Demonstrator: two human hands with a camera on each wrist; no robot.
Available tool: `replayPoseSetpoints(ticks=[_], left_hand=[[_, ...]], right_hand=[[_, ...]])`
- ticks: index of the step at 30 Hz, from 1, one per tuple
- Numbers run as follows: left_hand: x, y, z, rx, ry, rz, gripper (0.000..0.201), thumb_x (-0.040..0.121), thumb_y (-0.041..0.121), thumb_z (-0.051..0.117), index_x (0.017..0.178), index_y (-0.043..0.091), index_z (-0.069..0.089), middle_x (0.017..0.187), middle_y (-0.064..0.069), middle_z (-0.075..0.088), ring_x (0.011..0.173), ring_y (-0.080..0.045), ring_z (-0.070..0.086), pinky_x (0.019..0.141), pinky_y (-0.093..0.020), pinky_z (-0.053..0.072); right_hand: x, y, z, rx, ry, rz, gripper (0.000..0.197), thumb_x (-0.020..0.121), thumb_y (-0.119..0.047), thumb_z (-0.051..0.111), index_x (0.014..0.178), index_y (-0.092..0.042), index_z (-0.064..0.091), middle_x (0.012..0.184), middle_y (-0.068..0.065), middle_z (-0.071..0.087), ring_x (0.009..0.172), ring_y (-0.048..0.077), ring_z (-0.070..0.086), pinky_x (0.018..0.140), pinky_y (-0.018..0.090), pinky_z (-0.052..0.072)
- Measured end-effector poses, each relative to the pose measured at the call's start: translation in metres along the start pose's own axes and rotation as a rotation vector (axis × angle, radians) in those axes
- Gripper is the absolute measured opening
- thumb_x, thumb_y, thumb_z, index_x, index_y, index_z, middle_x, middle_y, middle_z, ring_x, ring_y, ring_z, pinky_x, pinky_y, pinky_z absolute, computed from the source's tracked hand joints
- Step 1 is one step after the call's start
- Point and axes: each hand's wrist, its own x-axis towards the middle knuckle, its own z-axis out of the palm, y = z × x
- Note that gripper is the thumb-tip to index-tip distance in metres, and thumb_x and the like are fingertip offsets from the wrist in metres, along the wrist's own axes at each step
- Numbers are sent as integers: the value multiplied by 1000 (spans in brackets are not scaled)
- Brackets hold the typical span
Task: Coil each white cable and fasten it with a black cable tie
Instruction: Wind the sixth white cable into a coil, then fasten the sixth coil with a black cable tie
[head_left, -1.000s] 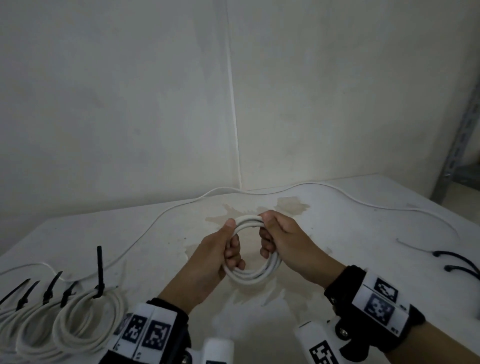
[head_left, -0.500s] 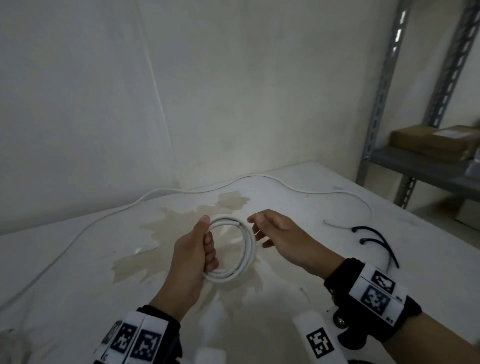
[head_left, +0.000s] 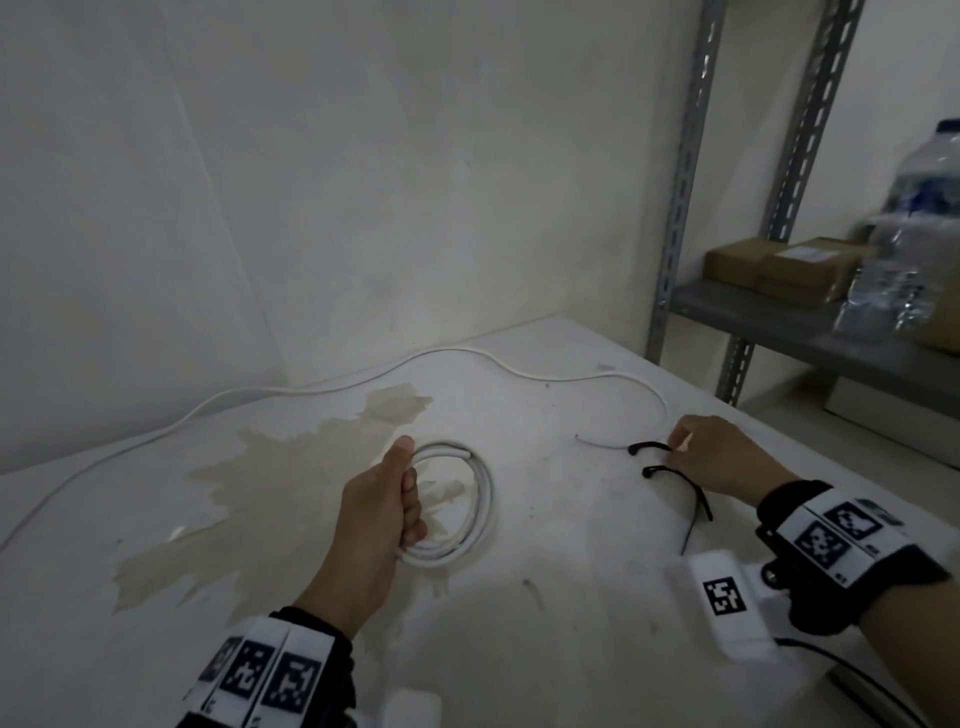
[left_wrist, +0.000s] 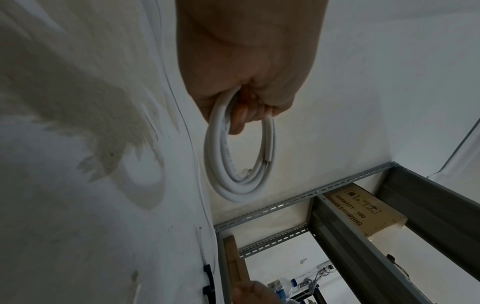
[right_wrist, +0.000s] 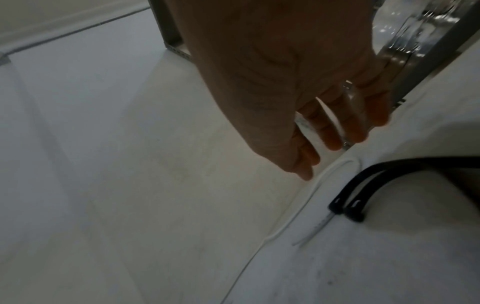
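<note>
White cable coil (head_left: 457, 506) gripped upright in left hand (head_left: 376, 512); two black cable ties (head_left: 670, 470) lie on table (head_left: 571, 623); another cable (head_left: 467, 356) uncoiled.

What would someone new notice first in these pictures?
Probably the coiled white cable, gripped by the left hand above a brown stain mid-table. Next, the right hand reaching to two black cable ties on the table's right side, with a loose white cable trailing along the wall behind.

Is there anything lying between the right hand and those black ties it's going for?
Nothing visible does. The right hand is right at the two black ties on the table; only a thin white cable runs beside them, not across.
</note>
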Motion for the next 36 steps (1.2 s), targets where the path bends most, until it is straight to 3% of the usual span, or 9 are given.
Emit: replayPoseSetpoints(ticks=[5, 8, 12, 20, 23, 24, 28, 31, 36], left_hand=[[1, 1, 2, 7, -8, 6, 44, 94, 29, 47, 54, 17, 33, 37, 10, 25, 31, -7, 20, 33, -15, 23], [0, 2, -3, 15, -2, 10, 45, 94, 29, 47, 54, 17, 33, 37, 10, 26, 32, -6, 21, 33, -15, 24], [-3, 3, -13, 24, 8, 10, 44, 94, 30, 47, 54, 16, 34, 36, 9, 26, 32, -6, 22, 32, -17, 24], [-12, 7, -35, 30, 27, 16, 43, 95, 30, 46, 56, 16, 34, 37, 10, 27, 31, -6, 22, 35, -18, 25], [-14, 9, -46, 18, 49, 22, 43, 95, 29, 46, 56, 15, 34, 37, 10, 27, 31, -6, 22, 34, -18, 25], [-14, 9, -50, 17, 56, 23, 43, 95, 29, 46, 56, 15, 35, 37, 10, 27, 32, -6, 22, 34, -18, 25], [-16, 10, -63, 6, 77, 38, 43, 95, 29, 45, 56, 15, 35, 37, 10, 27, 32, -6, 22, 35, -19, 25], [-15, 11, -70, -33, 101, 50, 43, 95, 30, 45, 56, 15, 35, 38, 10, 26, 32, -6, 22, 34, -18, 25], [-16, 11, -80, -70, 165, 83, 42, 95, 31, 45, 57, 14, 37, 38, 9, 27, 33, -7, 23, 34, -17, 26]], right_hand=[[6, 4, 14, -224, -142, 71, 9, 90, -14, 48, 91, -8, 42, 114, 14, 51, 90, 20, 43, 59, 21, 33], [9, -6, 24, -262, -148, 41, 16, 92, -9, 42, 75, -9, 42, 118, 17, 53, 87, 19, 45, 68, 21, 34], [5, -26, 39, -231, -163, -33, 13, 92, -8, 42, 99, -2, 51, 117, 17, 55, 89, 20, 48, 71, 21, 34], [-5, -68, 60, -207, -130, -151, 25, 90, -6, 45, 115, 0, 48, 121, 15, 50, 105, 25, 52, 74, 21, 35], [-6, -80, 63, -262, -96, -154, 10, 89, -2, 43, 81, -6, 47, 92, 9, 52, 81, 19, 47, 60, 21, 36], [-5, -82, 64, -264, -79, -134, 21, 88, -2, 42, 69, -10, 38, 79, 4, 46, 74, 18, 45, 52, 21, 31], [-10, -87, 60, -222, -5, -110, 26, 89, -8, 45, 64, -11, 36, 71, 2, 41, 66, 16, 43, 49, 21, 29], [-23, -102, 53, -33, 83, -260, 7, 89, -11, 51, 84, -10, 56, 82, 2, 54, 73, 17, 49, 56, 22, 35], [-73, -161, 47, 494, -23, -521, 12, 83, -15, 66, 82, -26, 67, 64, -4, 59, 55, 6, 50, 51, 13, 40]])
